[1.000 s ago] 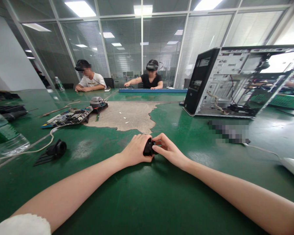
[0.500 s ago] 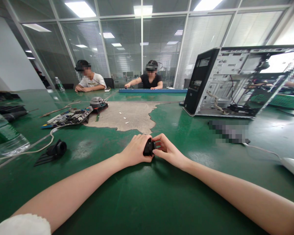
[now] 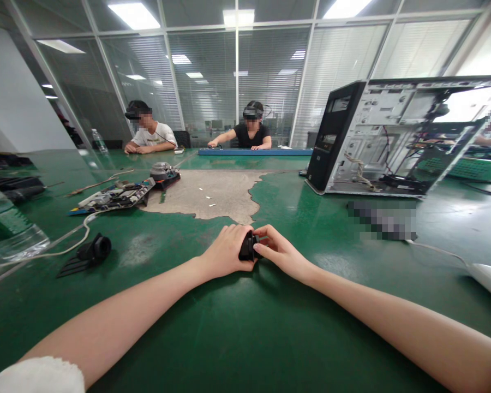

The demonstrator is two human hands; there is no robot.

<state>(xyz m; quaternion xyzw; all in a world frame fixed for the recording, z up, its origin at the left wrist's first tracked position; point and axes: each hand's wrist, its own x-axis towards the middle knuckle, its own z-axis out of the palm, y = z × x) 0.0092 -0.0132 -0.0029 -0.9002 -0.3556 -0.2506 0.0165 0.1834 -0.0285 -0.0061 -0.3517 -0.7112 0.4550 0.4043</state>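
A small black part [image 3: 246, 246] is between my two hands, low over the green tabletop [image 3: 229, 333]. My left hand [image 3: 228, 252] wraps round it from the left, its back turned up. From the right, my right hand [image 3: 279, 251] grips the same part's right end with thumb and fingers. The fingers partly cover the part, so its full shape is hidden. To the left lies another black piece [image 3: 94, 250] with a round opening and flat prongs.
An open computer case [image 3: 339, 142] stands at the right. Circuit boards [image 3: 114, 196], a cable and a large clear bottle [image 3: 8, 224] are at the left. A blurred dark object [image 3: 382, 219] lies at the right. Two people sit across the table.
My right thumb and fingers have shifted slightly on the part's right end. My left hand has hardly moved.
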